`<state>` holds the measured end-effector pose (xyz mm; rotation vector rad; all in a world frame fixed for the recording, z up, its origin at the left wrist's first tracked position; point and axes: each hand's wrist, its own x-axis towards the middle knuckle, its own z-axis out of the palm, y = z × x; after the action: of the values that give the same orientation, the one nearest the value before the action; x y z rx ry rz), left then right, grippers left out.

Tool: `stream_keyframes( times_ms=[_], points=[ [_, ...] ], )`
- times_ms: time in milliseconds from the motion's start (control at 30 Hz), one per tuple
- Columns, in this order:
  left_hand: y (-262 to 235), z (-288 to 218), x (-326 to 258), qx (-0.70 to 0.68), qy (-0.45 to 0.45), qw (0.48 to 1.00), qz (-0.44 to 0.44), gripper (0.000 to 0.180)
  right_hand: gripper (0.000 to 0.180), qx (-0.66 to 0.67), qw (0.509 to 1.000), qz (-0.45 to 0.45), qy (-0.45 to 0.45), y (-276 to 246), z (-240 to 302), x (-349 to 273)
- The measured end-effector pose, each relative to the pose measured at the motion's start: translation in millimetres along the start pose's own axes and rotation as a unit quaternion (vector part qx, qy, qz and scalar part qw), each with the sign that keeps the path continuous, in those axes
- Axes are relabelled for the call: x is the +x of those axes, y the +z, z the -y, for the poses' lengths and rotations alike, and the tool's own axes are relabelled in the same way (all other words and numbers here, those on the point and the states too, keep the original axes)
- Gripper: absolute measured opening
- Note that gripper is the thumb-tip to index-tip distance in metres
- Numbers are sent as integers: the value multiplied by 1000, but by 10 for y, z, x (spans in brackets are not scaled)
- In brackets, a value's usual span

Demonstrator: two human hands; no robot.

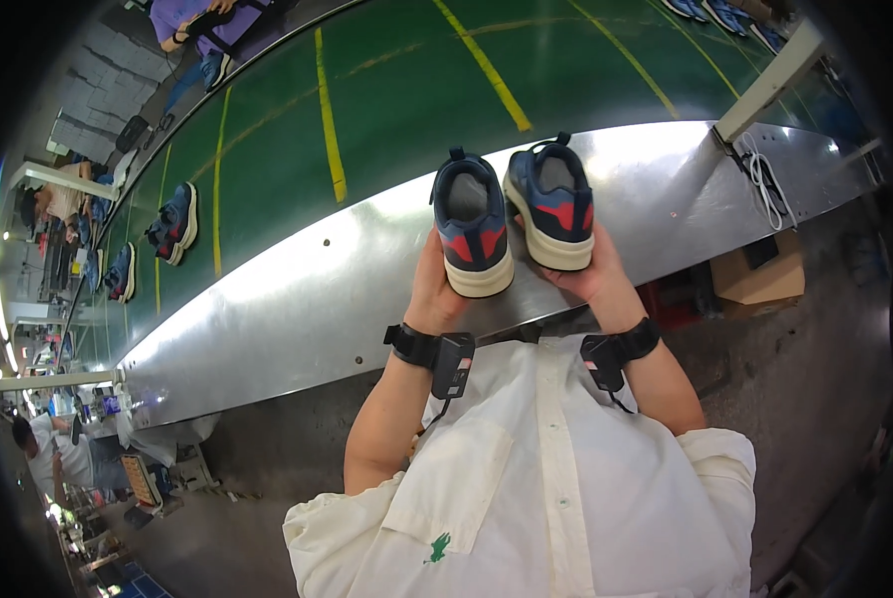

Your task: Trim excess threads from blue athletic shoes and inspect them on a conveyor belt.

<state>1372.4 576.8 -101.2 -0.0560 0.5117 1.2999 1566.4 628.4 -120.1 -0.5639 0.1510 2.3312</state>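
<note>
Two navy sneakers with red heel patches and cream soles are held up side by side over the metal ledge, heels toward me. My left hand point(432, 281) grips the left sneaker point(477, 239), its fingers mostly hidden behind and under the shoe. The right sneaker point(561, 217) rests in my right hand point(599, 271), which wraps round its sole from below and the side. Both shoe openings face up and show grey insoles. A black strap with a small box sits on each of my wrists.
The steel ledge point(297, 329) borders a green conveyor belt point(267, 169) with yellow cross lines. More sneakers point(175, 224) lie on the belt at left. A metal post point(770, 80) with a white cable point(762, 179) stands right. A cardboard box point(760, 274) sits below the ledge. Other people work across and at left.
</note>
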Motion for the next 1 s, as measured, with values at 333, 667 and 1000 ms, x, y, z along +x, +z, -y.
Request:
stream_keyframes(
  times_ms=[333,667,1000],
  points=[
    [233,113,31,0,-14,999,-37,36,43,-9,996,-82,46,43,63,-101],
    [459,328,-29,42,38,997,-56,45,46,33,998,-33,33,-385,210,-162],
    [566,275,-187,174,41,983,-50,42,48,14,998,47,-49,-809,292,-116]
  ],
)
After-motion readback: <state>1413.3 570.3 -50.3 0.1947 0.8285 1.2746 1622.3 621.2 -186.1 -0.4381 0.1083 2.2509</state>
